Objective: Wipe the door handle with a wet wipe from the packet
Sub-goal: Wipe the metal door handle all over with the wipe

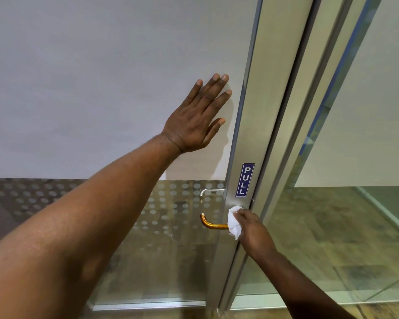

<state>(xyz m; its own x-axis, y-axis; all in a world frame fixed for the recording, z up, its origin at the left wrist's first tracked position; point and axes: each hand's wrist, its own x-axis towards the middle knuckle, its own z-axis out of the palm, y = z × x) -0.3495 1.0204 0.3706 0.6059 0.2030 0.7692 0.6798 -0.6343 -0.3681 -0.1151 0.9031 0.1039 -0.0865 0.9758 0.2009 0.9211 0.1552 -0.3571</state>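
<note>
The door handle [211, 224] sits low on the glass door, a curved lever with an amber-gold sheen, its free end hooking upward on the left and its shaft running right toward the aluminium door stile [253, 134]. The right end of the shaft is covered by a bunched white wet wipe [234, 223], which you press around it just where the lever meets the stile. Your right hand [251, 229] is closed around that wipe, fingers curled in tightly with the cloth bulging out on the left side of your grip; the handle itself is hidden under the wipe at that spot.

Above and behind the lever, seen through the glass, a second silver handle [211, 192] shows on the far side of the door. Just above your right hand, a blue "PULL" sticker [245, 180] runs vertically on the stile.

Your left hand [197, 118] lies flat and wide open on the frosted upper panel [101, 77] of the door, fingers spread and pointing up and to the right, holding nothing. Below that panel a band of frosted dots [171, 203] crosses the clear glass. To the right of the stile stands the door frame [309, 111], then a fixed glass pane [366, 134].
</note>
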